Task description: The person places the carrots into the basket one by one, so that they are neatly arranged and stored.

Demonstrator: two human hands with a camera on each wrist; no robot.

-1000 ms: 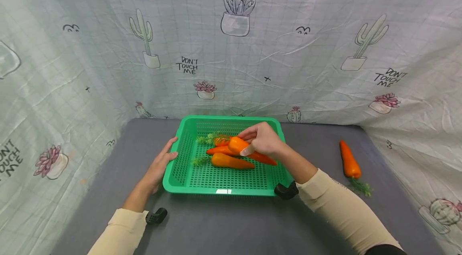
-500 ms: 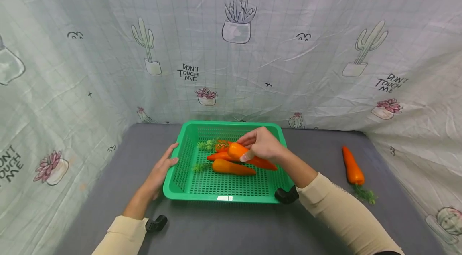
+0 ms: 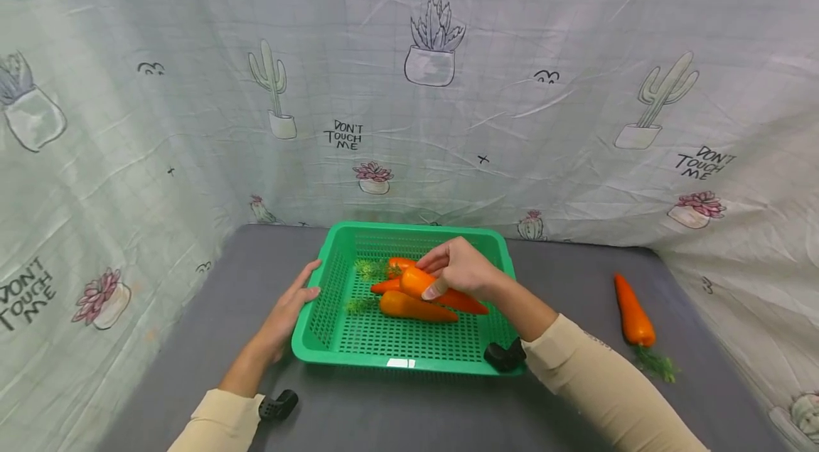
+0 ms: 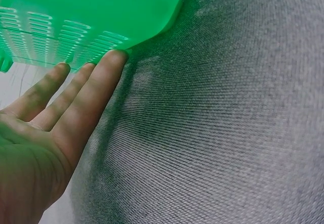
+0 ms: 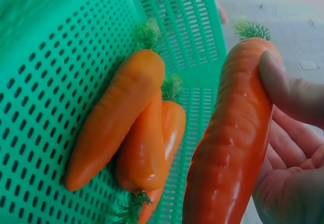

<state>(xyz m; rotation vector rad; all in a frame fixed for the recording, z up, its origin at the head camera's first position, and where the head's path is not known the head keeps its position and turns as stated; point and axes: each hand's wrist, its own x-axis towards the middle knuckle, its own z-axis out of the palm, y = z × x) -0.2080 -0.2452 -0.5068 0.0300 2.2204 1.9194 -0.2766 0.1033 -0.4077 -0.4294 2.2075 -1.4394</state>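
Note:
My right hand [image 3: 466, 271] holds a carrot [image 5: 228, 143] by its thick end over the green plastic basket [image 3: 409, 367], with the thumb pressed on its side in the right wrist view. Beneath it, inside the basket, lie a lighter orange carrot [image 5: 119, 118], a second carrot [image 5: 144, 148] pointing the other way, and a third carrot [image 5: 173, 128], partly covered. My left hand [image 3: 281, 317] is at the basket's left side. Its straight fingers [image 4: 93, 95] touch the perforated wall in the left wrist view, where the thumb is out of sight.
Another carrot [image 3: 635, 313] with a green top lies on the grey tabletop [image 3: 576, 288], right of the basket. Printed cloth [image 3: 486, 104] hangs behind and along both sides of the table.
The head view has tilted up, so the scene sits lower. Relative to the basket, the held carrot has shifted slightly left and down. My left hand stays at the basket's side.

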